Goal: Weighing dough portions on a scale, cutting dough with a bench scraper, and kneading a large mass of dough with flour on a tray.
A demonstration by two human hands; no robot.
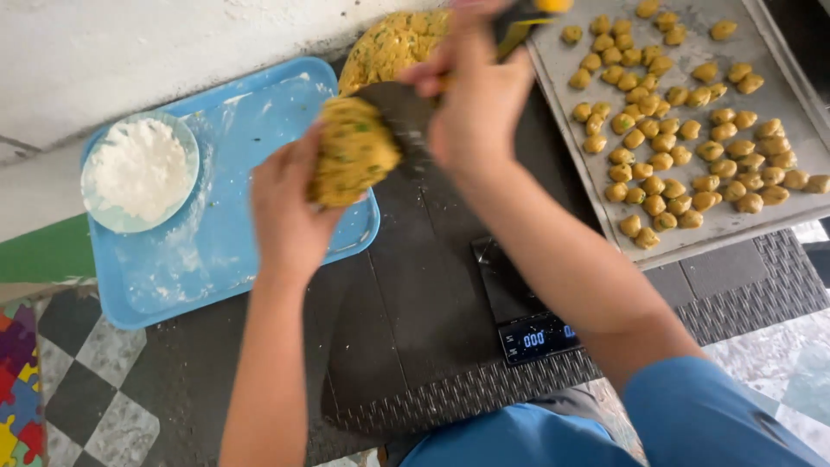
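- left hand [290, 203] clamped on a yellow-green dough lump [350, 160], over the blue plastic tray [251, 277]
- right hand [475, 95] grips a dark scraper blade [402, 112] against it
- white bowl [111, 220] holds flour
- grey metal tray [562, 60] carries small dough pieces

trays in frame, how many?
2. Blue tray at left holding the bowl of flour; grey metal tray at right with dough balls, partly cut off by the frame edge.

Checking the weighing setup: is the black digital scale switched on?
On: the black digital scale shows lit blue digits on its display; its platform carries nothing.
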